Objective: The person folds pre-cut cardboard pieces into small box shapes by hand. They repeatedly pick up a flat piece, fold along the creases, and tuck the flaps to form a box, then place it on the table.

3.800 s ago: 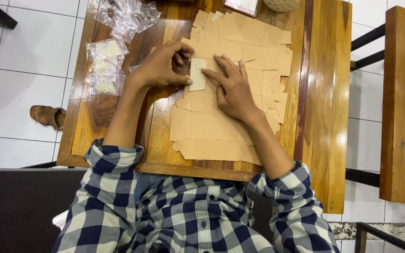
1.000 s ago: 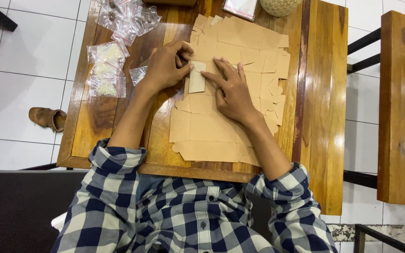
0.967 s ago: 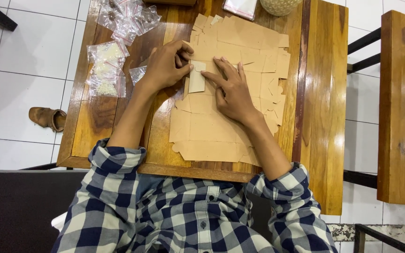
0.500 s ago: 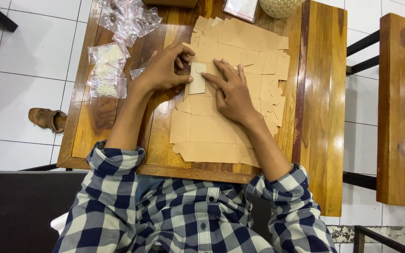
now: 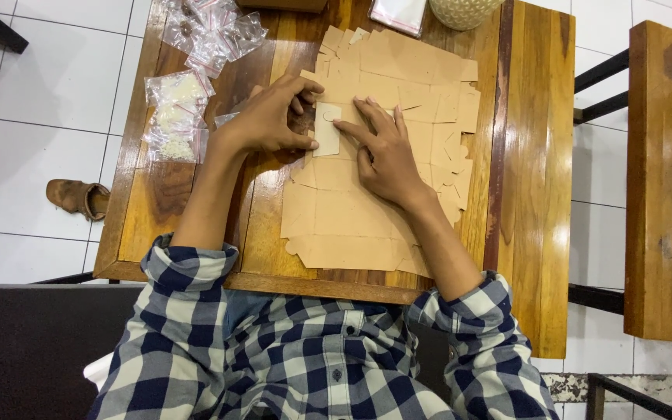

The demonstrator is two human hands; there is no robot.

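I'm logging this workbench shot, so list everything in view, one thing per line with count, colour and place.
small card piece: one, pale cream, on the cardboard pile between both hands
flat cardboard cutouts: a pile, count unclear, tan, middle of the table
clear plastic bags: a heap, count unclear, some with white filling, table's far left part
clear packet: one, far edge of the table, partly cut off
woven round thing: one, cream, far edge, partly cut off
wooden table: one, glossy brown, centre
second wooden surface: one, brown, right side
sandal: one, brown, on the white tiled floor at left
checked shirt: one, navy and white, bottom
left hand: pinching the card's left edge
right hand: fingers pressing on the card
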